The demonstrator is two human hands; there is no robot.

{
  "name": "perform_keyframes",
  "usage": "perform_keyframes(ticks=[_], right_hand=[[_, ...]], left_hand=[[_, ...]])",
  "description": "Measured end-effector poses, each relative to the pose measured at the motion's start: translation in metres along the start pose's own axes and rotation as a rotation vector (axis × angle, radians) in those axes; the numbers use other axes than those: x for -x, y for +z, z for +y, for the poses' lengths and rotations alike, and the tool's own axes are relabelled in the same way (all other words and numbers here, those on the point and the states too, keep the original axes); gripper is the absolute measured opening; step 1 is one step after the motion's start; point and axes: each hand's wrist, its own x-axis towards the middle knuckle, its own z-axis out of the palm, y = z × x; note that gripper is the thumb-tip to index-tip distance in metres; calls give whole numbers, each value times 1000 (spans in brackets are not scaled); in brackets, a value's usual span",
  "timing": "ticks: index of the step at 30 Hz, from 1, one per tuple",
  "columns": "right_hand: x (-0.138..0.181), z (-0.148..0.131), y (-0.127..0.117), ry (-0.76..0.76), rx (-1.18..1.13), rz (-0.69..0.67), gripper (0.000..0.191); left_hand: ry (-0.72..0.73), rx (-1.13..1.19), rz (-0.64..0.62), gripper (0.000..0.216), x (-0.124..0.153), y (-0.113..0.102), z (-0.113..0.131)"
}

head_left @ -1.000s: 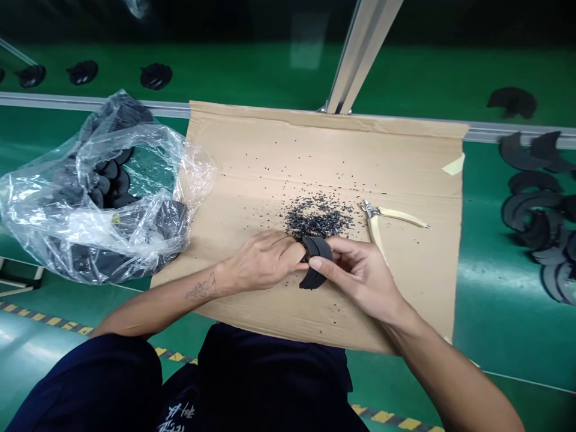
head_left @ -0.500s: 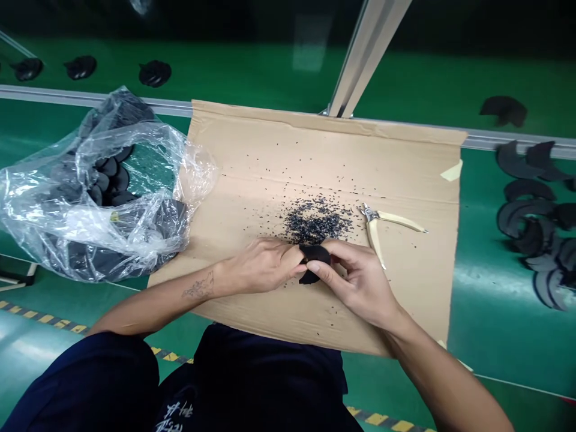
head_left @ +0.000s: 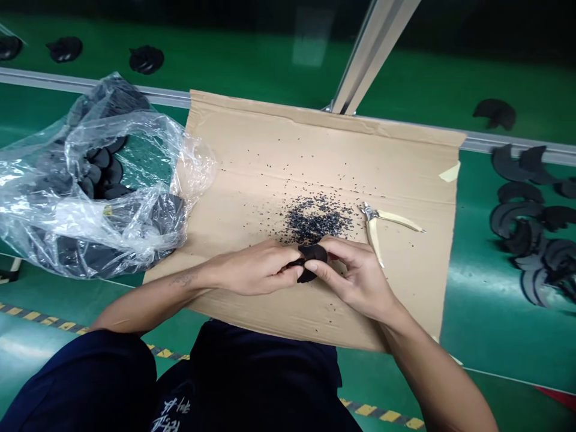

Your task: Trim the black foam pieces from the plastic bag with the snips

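Between my two hands is a curved black part, partly covered by the fingers. My left hand pinches its left edge between thumb and fingers. On the other side my right hand grips it, the thumb pressed on its near face. Just beyond the part, a heap of tiny black bits lies scattered over a cardboard sheet. To the right of the heap rest nippers with pale yellow handles, their handles spread.
A clear plastic bag of black rounded pieces stands at the left, overlapping the cardboard. Several curved black parts lie on the green table at the right. A metal post rises behind the cardboard.
The left hand has turned slightly and its thumb now sits further along the black part's left edge. The part has tilted a little. The view has shifted slightly.
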Motion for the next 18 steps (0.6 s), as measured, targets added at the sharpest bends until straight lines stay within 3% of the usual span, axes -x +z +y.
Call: perform_keyframes(ticks=[4,10,18], right_hand=[[1,-2,2,51,-33,-4,31],[0,-3,2,302,-393,-35,38],[-4,2,-2,291,-392,-61,38]], left_hand=[[-6,139,-44,27,-3,-2,1],[-13,292,-41,31,-1,-10,0],[-41,183,70,32,1,-5,-1]])
